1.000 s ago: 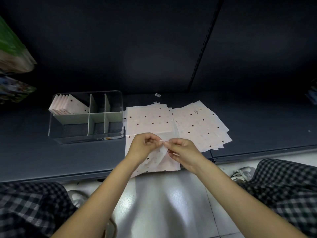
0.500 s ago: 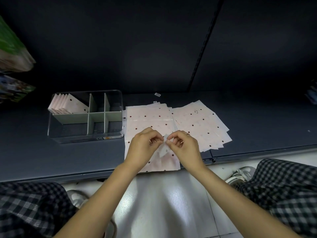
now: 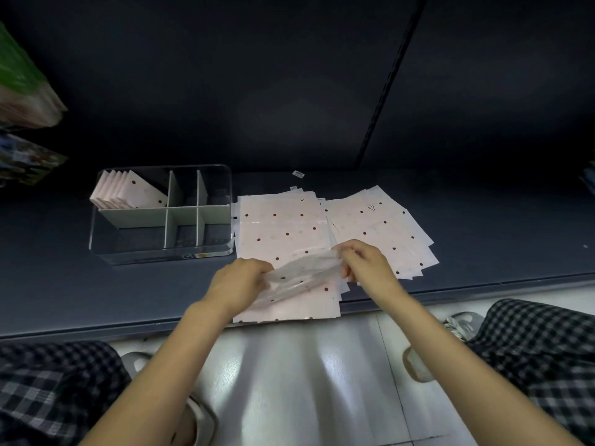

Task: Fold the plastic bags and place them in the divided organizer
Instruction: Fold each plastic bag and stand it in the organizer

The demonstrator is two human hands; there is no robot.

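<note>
A thin pink plastic bag with dark dots (image 3: 302, 273) hangs stretched between my two hands, just above a flat stack of the same bags (image 3: 283, 226). My left hand (image 3: 240, 283) pinches its left end and my right hand (image 3: 367, 262) pinches its right end. A second fanned stack of bags (image 3: 383, 226) lies to the right. The clear divided organizer (image 3: 161, 249) stands at the left of the dark shelf, with several folded bags (image 3: 128, 194) upright in its back-left compartment.
The dark shelf (image 3: 96, 284) ends in a front edge just below the stacks. Coloured packages (image 3: 22, 91) sit at the far left. A small white label (image 3: 297, 174) lies behind the stacks. My checked trouser legs and the pale floor fill the foreground.
My hands were close together, pinching one spot of the bag. They have now moved apart, left hand down-left and right hand up-right, spreading the bag out between them.
</note>
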